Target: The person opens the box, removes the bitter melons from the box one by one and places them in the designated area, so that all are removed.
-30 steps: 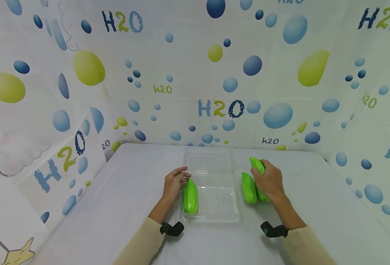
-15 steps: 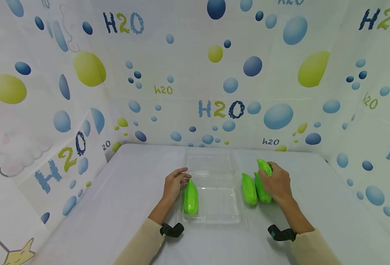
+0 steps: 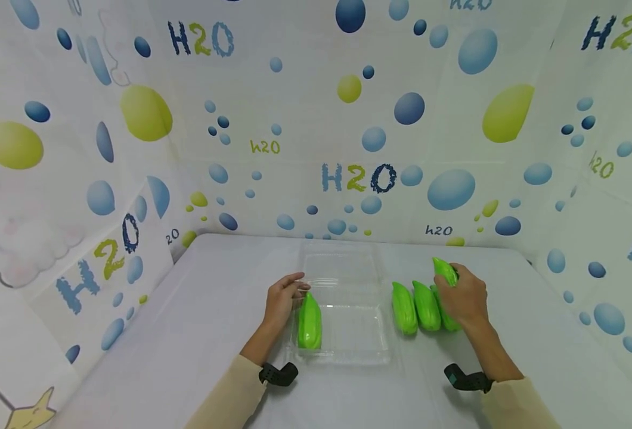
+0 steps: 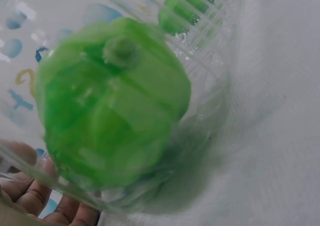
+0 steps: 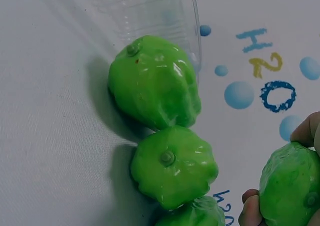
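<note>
My right hand (image 3: 463, 295) holds a bright green, ridged, pointed fruit (image 3: 444, 271); in the right wrist view its fingers curl round this fruit (image 5: 288, 186). Beside and below that hand, a row of three similar fruits (image 3: 404, 308) lies on the white cloth, the last partly hidden by the hand. My left hand (image 3: 284, 299) rests at the left edge of a clear plastic box (image 3: 356, 357), fingers relaxed near its hinge side. Inside the box, along its left wall, one green fruit (image 3: 309, 322) lies with its tip pointing away. The left wrist view shows this fruit (image 4: 112, 106) through the clear wall.
The box's transparent lid (image 3: 340, 262) lies folded back behind it. A white cloth (image 3: 208, 310) covers the table. Patterned sheets (image 3: 294, 107) with blue and green drops rise at the back and sides.
My right hand has moved to the right with the held fruit, uncovering more of the fruits lying on the cloth. My left hand and the box have stayed where they were.
</note>
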The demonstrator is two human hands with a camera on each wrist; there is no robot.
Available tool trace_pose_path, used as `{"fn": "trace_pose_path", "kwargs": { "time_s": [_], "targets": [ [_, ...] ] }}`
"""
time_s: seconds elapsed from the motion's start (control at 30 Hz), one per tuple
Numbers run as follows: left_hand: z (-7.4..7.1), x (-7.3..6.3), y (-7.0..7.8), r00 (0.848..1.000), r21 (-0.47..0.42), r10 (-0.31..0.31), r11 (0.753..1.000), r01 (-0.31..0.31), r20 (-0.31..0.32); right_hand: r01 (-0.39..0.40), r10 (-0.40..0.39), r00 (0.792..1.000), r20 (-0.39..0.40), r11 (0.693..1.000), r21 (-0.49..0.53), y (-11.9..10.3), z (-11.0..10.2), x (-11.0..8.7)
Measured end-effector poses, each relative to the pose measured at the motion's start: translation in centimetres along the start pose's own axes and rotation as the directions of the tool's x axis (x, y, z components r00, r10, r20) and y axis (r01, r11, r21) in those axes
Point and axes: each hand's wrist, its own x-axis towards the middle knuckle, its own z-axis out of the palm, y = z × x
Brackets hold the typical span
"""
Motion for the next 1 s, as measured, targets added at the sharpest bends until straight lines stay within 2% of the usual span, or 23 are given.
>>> {"fn": "trace_pose_path", "kwargs": {
  "time_s": [0.17, 0.37, 0.57, 0.7, 0.83, 0.93, 1.0],
  "targets": [
    [0.0, -0.1, 0.2, 1.000, 0.010, -0.001, 1.000, 0.001, -0.005, -0.016, 0.016, 1.000, -0.014, 1.000, -0.013, 0.5, -0.5, 0.3],
    [0.1, -0.3, 0.2, 1.000, 0.017, 0.006, 1.000, -0.005, -0.028, -0.002, 0.000, 0.998, -0.060, 1.000, -0.025, 0.9, -0.8, 0.4],
    [0.1, -0.2, 0.0, 1.000, 0.026, 0.010, 1.000, -0.010, -0.022, -0.016, 0.015, 0.997, -0.079, 1.000, -0.011, 1.7, -1.1, 0.6],
    [0.0, -0.7, 1.0, 1.000, 0.013, 0.005, 1.000, -0.005, -0.003, -0.035, 0.034, 0.997, -0.071, 0.999, -0.006, 2.6, -1.4, 0.9],
    [-0.1, -0.7, 1.1, 1.000, 0.011, -0.008, 1.000, 0.008, 0.000, -0.065, 0.064, 0.997, -0.053, 0.997, -0.031, 3.2, -1.6, 1.3],
    [-0.1, -0.2, 0.1, 1.000, 0.013, 0.003, 1.000, -0.003, -0.014, -0.086, 0.083, 0.995, -0.049, 0.995, -0.057, 3.7, -1.6, 1.6],
    [0.0, -0.2, 0.1, 1.000, 0.017, 0.003, 1.000, -0.003, -0.022, -0.105, 0.103, 0.994, -0.038, 0.992, -0.065, 4.0, -1.6, 1.8]
  ]
}}
